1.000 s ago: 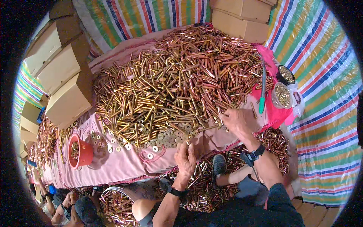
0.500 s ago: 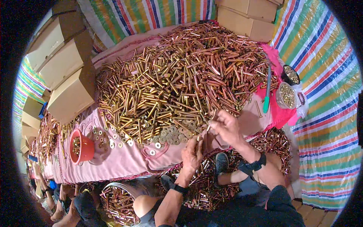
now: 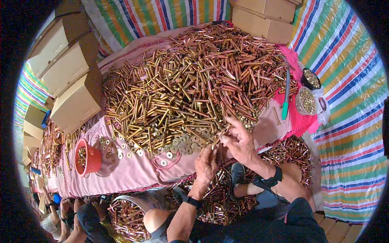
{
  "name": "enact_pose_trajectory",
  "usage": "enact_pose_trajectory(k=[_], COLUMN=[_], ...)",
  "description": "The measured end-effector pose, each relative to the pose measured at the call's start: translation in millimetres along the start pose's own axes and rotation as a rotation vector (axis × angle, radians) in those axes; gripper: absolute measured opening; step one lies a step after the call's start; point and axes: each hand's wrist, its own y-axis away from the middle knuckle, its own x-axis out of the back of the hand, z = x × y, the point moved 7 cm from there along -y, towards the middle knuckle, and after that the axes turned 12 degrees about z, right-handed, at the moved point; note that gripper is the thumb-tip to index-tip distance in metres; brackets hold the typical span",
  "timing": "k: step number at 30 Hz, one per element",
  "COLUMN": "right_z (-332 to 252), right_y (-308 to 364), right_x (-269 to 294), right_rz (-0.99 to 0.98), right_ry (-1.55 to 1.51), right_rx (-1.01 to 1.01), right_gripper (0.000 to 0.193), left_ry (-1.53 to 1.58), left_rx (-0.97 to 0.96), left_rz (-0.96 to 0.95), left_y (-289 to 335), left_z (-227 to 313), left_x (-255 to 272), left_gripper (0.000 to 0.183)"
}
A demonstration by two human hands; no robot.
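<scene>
A broad heap of gold and copper-coloured metal bolts [image 3: 174, 91] covers the pink cloth [image 3: 129, 176] in front of me. Along its near edge lie many flat grey washers [image 3: 187, 142]. My right hand [image 3: 242, 142] is closed at the heap's near right edge, thumb and fingers pinching a short metal bolt [image 3: 225, 130]. Just left of it and a little nearer me, my left hand [image 3: 206, 165] is pinched, its fingertips pointing toward the right hand. A small piece seems to be at those fingertips, too hidden to name.
A red plastic bucket [image 3: 90, 158] with metal parts stands at left. A clear tub [image 3: 307, 102] and a black bowl [image 3: 311, 79] of small parts sit at right, near a green-handled tool [image 3: 285, 110]. Cartons [image 3: 77, 101] are stacked at left. More bolts fill a white sack [image 3: 135, 204] below.
My right hand has moved slightly left and nearer my left hand, its fingers now tilted over the piece. My left hand has hardly moved. At the far lower left, another person's arms have shifted.
</scene>
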Motion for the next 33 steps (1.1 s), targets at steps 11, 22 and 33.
enact_pose_trajectory(k=[11,22,33], right_z=[-30,22,57], right_y=[16,-21,-25], right_x=[-29,67,53], right_rz=[-0.198,0.050,-0.087], right_ry=[0.438,0.749,0.981], right_rx=[0.543,0.173,0.143], right_gripper=[0.039,0.015,0.018], left_ry=[0.035,0.073,0.043], left_rx=[0.077,0.099,0.109], left_rz=[-0.127,-0.014,0.002], left_y=[1,-3,-5], left_z=[0,6,5], left_x=[0,7,6], left_gripper=[0.024,0.019,0.026])
